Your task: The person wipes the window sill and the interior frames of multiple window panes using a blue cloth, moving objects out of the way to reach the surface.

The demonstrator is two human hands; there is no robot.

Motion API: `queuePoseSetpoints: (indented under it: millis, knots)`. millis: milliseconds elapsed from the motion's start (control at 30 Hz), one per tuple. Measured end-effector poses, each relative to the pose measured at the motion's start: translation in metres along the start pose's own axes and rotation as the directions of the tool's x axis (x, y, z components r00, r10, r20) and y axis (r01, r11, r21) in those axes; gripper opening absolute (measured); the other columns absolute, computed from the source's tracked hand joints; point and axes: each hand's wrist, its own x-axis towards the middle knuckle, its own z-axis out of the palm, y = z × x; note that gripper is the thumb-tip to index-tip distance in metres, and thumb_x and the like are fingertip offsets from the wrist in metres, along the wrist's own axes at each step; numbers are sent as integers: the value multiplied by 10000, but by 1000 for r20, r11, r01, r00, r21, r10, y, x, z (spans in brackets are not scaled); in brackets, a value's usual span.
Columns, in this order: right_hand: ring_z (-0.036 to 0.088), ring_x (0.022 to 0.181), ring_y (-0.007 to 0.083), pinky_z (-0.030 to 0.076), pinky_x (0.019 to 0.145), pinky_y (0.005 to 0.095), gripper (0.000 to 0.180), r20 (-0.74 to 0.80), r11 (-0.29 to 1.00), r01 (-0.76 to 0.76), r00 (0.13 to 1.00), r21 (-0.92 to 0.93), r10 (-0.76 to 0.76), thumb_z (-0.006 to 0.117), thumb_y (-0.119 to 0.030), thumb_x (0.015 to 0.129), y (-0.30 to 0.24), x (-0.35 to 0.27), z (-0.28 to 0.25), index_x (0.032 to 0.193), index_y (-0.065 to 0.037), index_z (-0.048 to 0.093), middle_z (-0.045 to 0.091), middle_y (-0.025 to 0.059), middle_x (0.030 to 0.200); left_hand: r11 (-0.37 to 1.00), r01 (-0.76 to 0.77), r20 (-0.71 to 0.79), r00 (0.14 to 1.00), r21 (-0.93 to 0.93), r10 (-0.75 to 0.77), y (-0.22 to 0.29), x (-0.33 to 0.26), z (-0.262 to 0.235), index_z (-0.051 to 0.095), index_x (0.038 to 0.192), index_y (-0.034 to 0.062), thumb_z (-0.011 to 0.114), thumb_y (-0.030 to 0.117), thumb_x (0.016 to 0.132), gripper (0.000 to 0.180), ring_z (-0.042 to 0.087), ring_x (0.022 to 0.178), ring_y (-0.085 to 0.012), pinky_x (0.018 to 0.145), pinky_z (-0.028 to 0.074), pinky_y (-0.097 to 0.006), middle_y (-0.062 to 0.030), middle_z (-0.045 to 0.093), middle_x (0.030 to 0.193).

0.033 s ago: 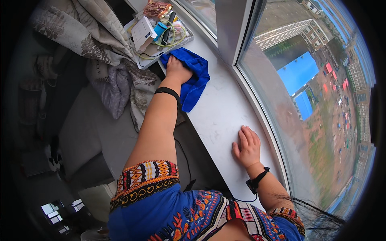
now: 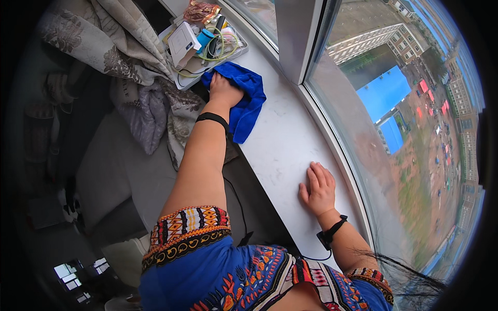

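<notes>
My left hand (image 2: pixel 224 89) presses down on a blue cloth (image 2: pixel 250 101), fingers curled into it, at the far end of a white windowsill (image 2: pixel 280 147). Part of the cloth hangs over the sill's inner edge. My right hand (image 2: pixel 317 189) lies flat on the sill close to me, fingers apart, holding nothing. Both wrists wear black bands.
Just beyond the cloth stands a white tray (image 2: pixel 182 78) with a small white box, cables and packets. A patterned curtain (image 2: pixel 119 49) hangs left of the sill. A window frame post (image 2: pixel 293 41) rises on the right, with glass along the sill's outer side.
</notes>
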Motion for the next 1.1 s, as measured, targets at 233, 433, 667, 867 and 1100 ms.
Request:
queuePoseSetpoints:
  millis: [233, 433, 667, 867, 1100]
  knots:
    - [513, 1278, 290, 388, 1072, 461, 471, -8, 1000, 10, 1000, 8, -10, 686, -224, 790, 6, 0, -11, 1206, -19, 605, 555, 116, 1351, 986, 160, -39, 987, 51, -158, -11, -25, 14, 407, 1467, 87, 454, 508, 917, 694, 291, 1431, -365, 1214, 159, -451, -179, 384, 1524]
    - [518, 1260, 284, 396, 1059, 453, 448, -22, 999, 34, 999, 16, -33, 679, -230, 795, 20, 4, -14, 1178, -9, 605, 555, 116, 1338, 970, 173, -135, 979, 172, -150, -10, -23, 28, 442, 1448, 96, 416, 459, 950, 617, 317, 1419, -360, 1211, 152, -467, -171, 419, 1504]
    - [509, 1266, 314, 386, 1062, 470, 491, 3, 1000, 21, 1000, 9, -21, 688, -201, 767, 25, 11, -11, 1198, 11, 585, 543, 144, 1346, 996, -86, -191, 977, 31, 90, 28, 19, 39, 544, 1348, 61, 497, 396, 912, 552, 373, 1360, -381, 1178, 225, -473, -187, 504, 1419]
    - [504, 1276, 291, 387, 1063, 467, 481, 27, 1000, 15, 1000, 5, -15, 685, -222, 775, 34, 14, -4, 1192, 1, 595, 540, 130, 1354, 997, -49, 45, 998, 58, 46, 64, 78, 42, 446, 1431, 30, 465, 397, 892, 653, 274, 1434, -346, 1216, 129, -418, -167, 420, 1505]
    - [495, 1294, 264, 387, 1071, 447, 469, 22, 1000, 5, 1000, 14, -5, 677, -254, 799, 38, 3, -9, 1192, -5, 609, 540, 116, 1363, 988, -152, 74, 986, -18, 152, 120, 45, 39, 459, 1425, 59, 514, 360, 875, 629, 270, 1439, -330, 1217, 135, -420, -166, 409, 1506]
